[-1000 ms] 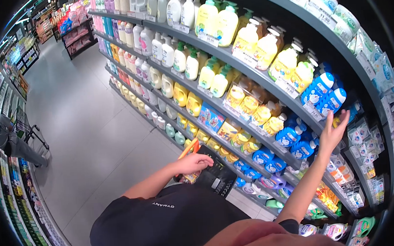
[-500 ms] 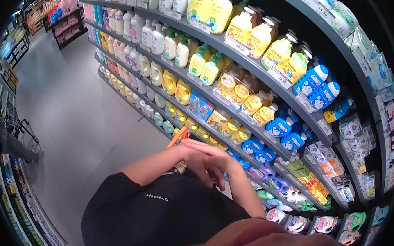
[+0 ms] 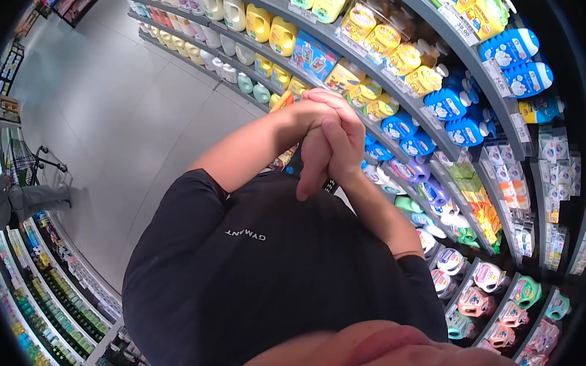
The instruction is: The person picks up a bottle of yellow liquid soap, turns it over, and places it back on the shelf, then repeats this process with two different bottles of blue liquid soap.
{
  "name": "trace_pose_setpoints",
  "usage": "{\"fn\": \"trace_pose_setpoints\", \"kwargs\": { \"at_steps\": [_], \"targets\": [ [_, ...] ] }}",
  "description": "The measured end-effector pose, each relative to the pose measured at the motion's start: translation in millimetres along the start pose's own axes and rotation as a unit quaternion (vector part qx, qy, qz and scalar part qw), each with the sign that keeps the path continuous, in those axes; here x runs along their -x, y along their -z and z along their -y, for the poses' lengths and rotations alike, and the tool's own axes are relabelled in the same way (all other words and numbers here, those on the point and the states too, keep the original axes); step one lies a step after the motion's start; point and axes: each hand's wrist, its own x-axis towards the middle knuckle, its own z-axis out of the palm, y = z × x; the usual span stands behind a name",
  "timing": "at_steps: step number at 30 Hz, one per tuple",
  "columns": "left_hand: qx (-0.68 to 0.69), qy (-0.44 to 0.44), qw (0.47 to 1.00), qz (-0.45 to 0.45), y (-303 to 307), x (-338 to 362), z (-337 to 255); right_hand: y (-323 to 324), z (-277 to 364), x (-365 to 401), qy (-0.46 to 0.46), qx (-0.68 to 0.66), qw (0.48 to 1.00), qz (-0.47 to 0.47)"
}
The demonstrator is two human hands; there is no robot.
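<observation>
Shelves [image 3: 522, 151] of blue bottles [image 3: 528, 79] curve past the shopper's right side. No bottle is visibly held: the right hand [image 3: 349, 136] clasps the left wrist, while the left hand [image 3: 314, 160] droops, its opening unclear, near an orange handle [image 3: 281, 102].

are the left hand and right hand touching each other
Touching. The head view shows it plainly: the right hand laps over the left hand near its wrist, skin against skin with no gap there.
</observation>
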Motion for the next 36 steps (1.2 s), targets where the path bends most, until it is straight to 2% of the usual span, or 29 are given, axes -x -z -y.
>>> {"fn": "trace_pose_setpoints", "kwargs": {
  "at_steps": [1, 5, 8, 12, 13, 16, 17, 20, 21, 23, 25, 26, 27, 28, 29, 30, 31, 32, 33, 34, 36],
  "targets": [
    [-0.004, 0.002, 1.0, 0.008, 2, -2, 3, 4, -6, 2, 0.013, -0.002, 1.0, 0.02],
    [-0.017, 0.005, 0.999, 0.042, 12, -12, 14, 3, -25, 20, -0.069, -0.028, 0.997, 0.005],
    [-0.032, 0.006, 0.997, 0.073, 20, -20, 23, 2, -26, 20, -0.059, -0.072, 0.995, -0.028],
    [-0.053, 0.018, 0.992, 0.112, 26, -22, 29, -1, -32, 16, -0.047, -0.052, 0.995, -0.066],
    [-0.059, 0.022, 0.991, 0.12, 27, -21, 31, 4, -27, 12, -0.051, -0.013, 0.998, -0.04],
    [-0.075, 0.029, 0.986, 0.144, 30, -19, 36, 6, -30, 16, -0.076, -0.046, 0.996, -0.032],
    [-0.084, 0.031, 0.985, 0.149, 31, -18, 38, 11, -32, 19, -0.081, 0.01, 0.997, 0.005],
    [-0.099, 0.026, 0.983, 0.152, 37, -8, 42, 21, -14, 30, -0.215, 0.019, 0.976, 0.039],
    [-0.098, 0.02, 0.985, 0.144, 39, -2, 42, 25, -19, 39, -0.216, -0.004, 0.975, 0.043],
    [-0.059, -0.013, 0.994, 0.094, 43, 13, 38, 36, -23, 54, -0.209, -0.001, 0.977, 0.05],
    [0.086, -0.057, 0.994, -0.025, 47, 32, 29, 52, -30, 69, -0.186, 0.032, 0.979, 0.072],
    [0.158, -0.076, 0.981, -0.086, 51, 45, 26, 61, -33, 75, -0.227, 0.021, 0.969, 0.098],
    [0.254, -0.056, 0.957, -0.129, 55, 55, 28, 70, -35, 80, -0.267, 0.009, 0.955, 0.125],
    [0.26, -0.057, 0.941, -0.209, 53, 50, 32, 77, -37, 83, -0.306, -0.002, 0.94, 0.152],
    [0.132, -0.092, 0.951, -0.264, 51, 38, 28, 81, -32, 80, -0.346, 0.055, 0.911, 0.218],
    [0.002, -0.127, 0.941, -0.313, 48, 17, 22, 79, -30, 78, -0.323, 0.106, 0.908, 0.246],
    [-0.072, -0.163, 0.95, -0.255, 42, -7, 23, 77, -29, 76, -0.299, 0.159, 0.9, 0.274],
    [0.039, -0.151, 0.963, -0.221, 24, -32, 11, 78, -28, 72, -0.274, 0.214, 0.888, 0.301],
    [0.015, -0.19, 0.961, -0.199, 11, -58, 16, 88, -62, 84, -0.171, 0.204, 0.905, 0.331],
    [-0.032, -0.074, 0.964, -0.254, 0, -65, -14, 101, -67, 82, -0.193, 0.223, 0.892, 0.342],
    [-0.053, -0.077, 0.95, -0.297, -2, -78, 1, 130, -73, 84, -0.238, 0.256, 0.863, 0.364]
  ]
}}
